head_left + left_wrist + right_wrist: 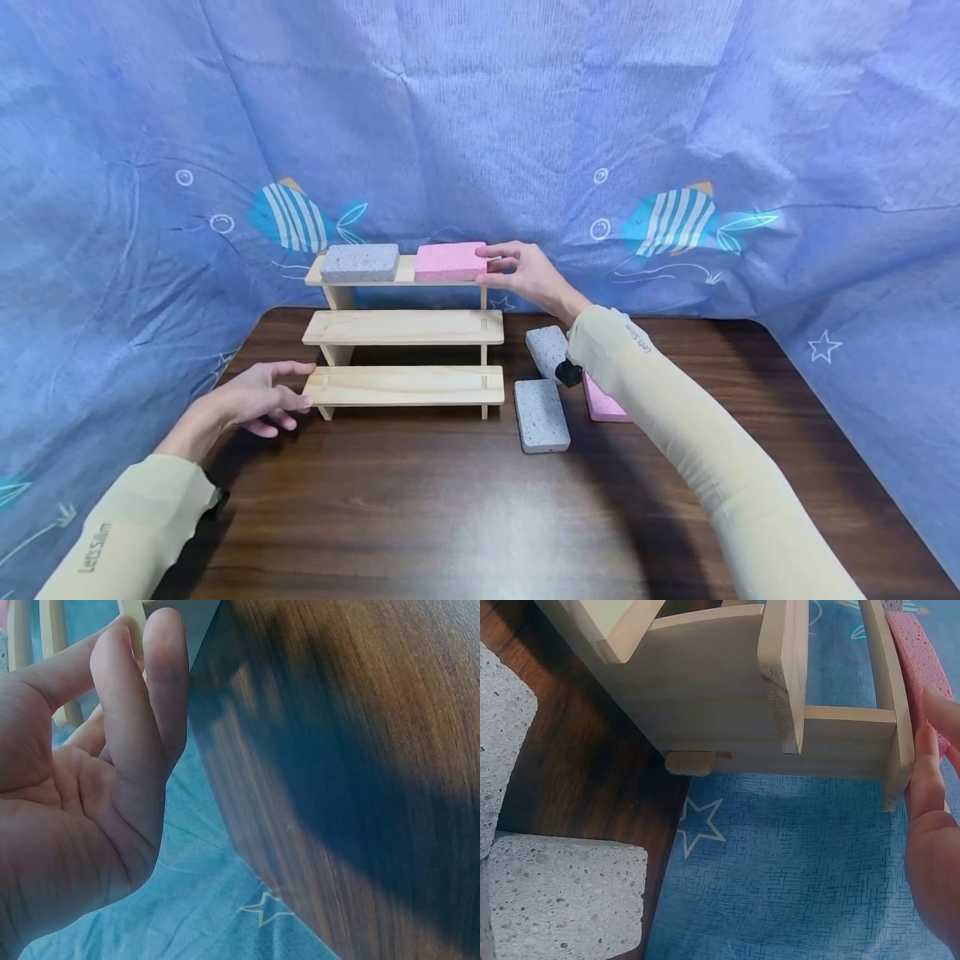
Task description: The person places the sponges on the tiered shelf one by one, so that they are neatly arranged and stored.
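Right hand (531, 272) nearer, pinching pink sponge (448, 262) at its 3 o'clock end; long axis nine-to-three along top shelf (406, 272). Left hand (258, 398), toward 8 o'clock, grips bottom shelf (405, 385).

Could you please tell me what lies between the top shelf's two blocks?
In the head view, only bare shelf separates the grey block from the pink block.

Blue cloth (480, 108) behind, printed with striped fish (675, 222), white star (824, 347); dark wood-grain table (375, 500).
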Available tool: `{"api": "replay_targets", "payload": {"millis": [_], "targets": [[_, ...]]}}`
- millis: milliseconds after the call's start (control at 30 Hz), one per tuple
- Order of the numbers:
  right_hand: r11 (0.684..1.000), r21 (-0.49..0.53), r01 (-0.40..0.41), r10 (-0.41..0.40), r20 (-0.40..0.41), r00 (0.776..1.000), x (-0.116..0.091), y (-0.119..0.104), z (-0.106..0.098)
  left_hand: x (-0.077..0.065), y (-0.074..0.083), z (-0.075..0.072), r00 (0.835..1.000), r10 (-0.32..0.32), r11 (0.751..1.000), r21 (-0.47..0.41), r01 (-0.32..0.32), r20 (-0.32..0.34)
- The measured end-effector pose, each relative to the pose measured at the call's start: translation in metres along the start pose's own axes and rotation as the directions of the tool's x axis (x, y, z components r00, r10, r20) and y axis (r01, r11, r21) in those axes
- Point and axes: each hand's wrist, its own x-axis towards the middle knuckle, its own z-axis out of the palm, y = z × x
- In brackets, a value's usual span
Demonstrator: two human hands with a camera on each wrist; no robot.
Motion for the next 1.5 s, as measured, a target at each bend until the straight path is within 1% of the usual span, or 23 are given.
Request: {"api": "replay_targets", "payload": {"millis": [200, 400, 500, 633, 767, 833, 867, 1033, 1133, 1200, 1267, 1367, 1500], "targets": [[1.000, 0.006, -0.001, 0.001, 0.003, 1.000, -0.003, 0.001, 0.002, -0.001, -0.003, 0.002, 1.000, 0.008, 1.000, -0.002, -0.008, 0.005], [1.000, -0.001, 0.012, -0.012, 0.000, 1.000, -0.002, 0.000, 0.002, -0.001, -0.003, 0.000, 1.000, 0.009, 1.000, 0.001, -0.009, 0.011], [1.000, -0.008, 0.011, -0.011, 0.004, 1.000, -0.002, -0.001, 0.002, -0.001, -0.002, 0.000, 1.000, 0.002, 1.000, -0.003, -0.002, 0.004], [0.999, -0.051, 0.020, -0.020, 0.007, 1.000, -0.001, -0.003, 0.000, -0.002, -0.001, 0.001, 1.000, -0.006, 1.000, -0.005, 0.006, -0.004], [0.994, -0.103, 0.037, -0.037, 0.002, 0.999, -0.002, -0.010, -0.005, -0.002, 0.000, 0.002, 1.000, -0.002, 1.000, -0.005, 0.002, 0.004], [0.992, -0.115, 0.043, -0.041, 0.013, 0.999, -0.003, -0.014, -0.009, -0.001, 0.000, 0.002, 1.000, 0.000, 1.000, -0.005, 0.000, 0.005], [0.991, -0.130, 0.043, -0.041, 0.021, 0.999, -0.005, -0.017, -0.011, -0.001, 0.000, 0.002, 1.000, 0.001, 1.000, -0.005, -0.001, 0.005], [0.991, -0.121, 0.049, -0.039, 0.086, 0.996, -0.014, -0.031, -0.024, -0.002, 0.001, 0.000, 1.000, 0.001, 1.000, -0.004, -0.001, 0.001], [0.981, -0.180, 0.070, -0.053, 0.102, 0.993, -0.022, -0.036, -0.036, -0.003, 0.001, -0.001, 1.000, 0.005, 1.000, -0.003, -0.005, 0.006], [0.967, -0.237, 0.091, -0.070, 0.099, 0.993, -0.028, -0.039, -0.044, -0.004, 0.002, -0.001, 1.000, 0.006, 1.000, -0.003, -0.006, 0.008], [0.957, -0.274, 0.093, -0.072, 0.085, 0.994, -0.035, -0.039, -0.054, -0.004, 0.001, -0.001, 1.000, 0.012, 1.000, 0.002, -0.012, 0.009], [0.956, -0.281, 0.080, -0.066, 0.058, 0.996, -0.048, -0.035, -0.069, -0.004, 0.002, -0.001, 1.000, 0.002, 1.000, 0.000, -0.002, 0.004], [0.963, -0.268, 0.033, -0.029, 0.017, 0.999, -0.070, -0.020, -0.092, -0.003, 0.002, -0.001, 1.000, -0.004, 1.000, 0.000, 0.004, 0.002]]}}
